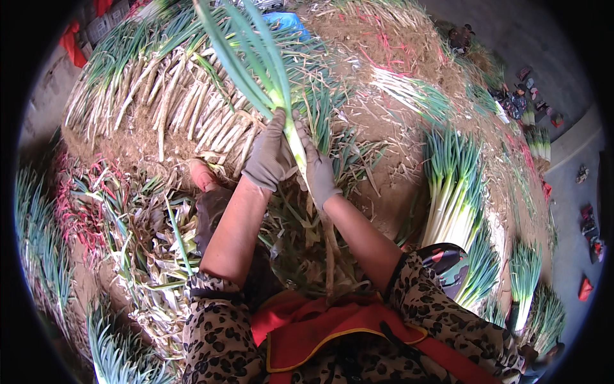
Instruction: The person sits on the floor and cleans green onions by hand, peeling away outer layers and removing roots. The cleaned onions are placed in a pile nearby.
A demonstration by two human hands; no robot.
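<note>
Both hands wear thin grey-brown gloves. My left hand [270, 156] and my right hand [316, 165] close from either side around one green onion stalk [294, 139], just below where its leaves fan out. Its green leaves point up and away from me; a dry, brownish strip of outer skin hangs from its lower end between my forearms. Beyond my hands lies a long row of unpeeled green onions [182, 96], with brown stalks and roots towards me. Peeled skins and leaf scraps [307, 240] lie beneath my forearms.
Bundled white-stemmed green onions [448, 201] stand at the right. A tied bunch [407, 91] lies on the soil further off. Discarded husks [158, 259] and red ties [91, 211] heap at the left. A blue plastic bag [288, 24] is at the top. People [515, 103] sit far right.
</note>
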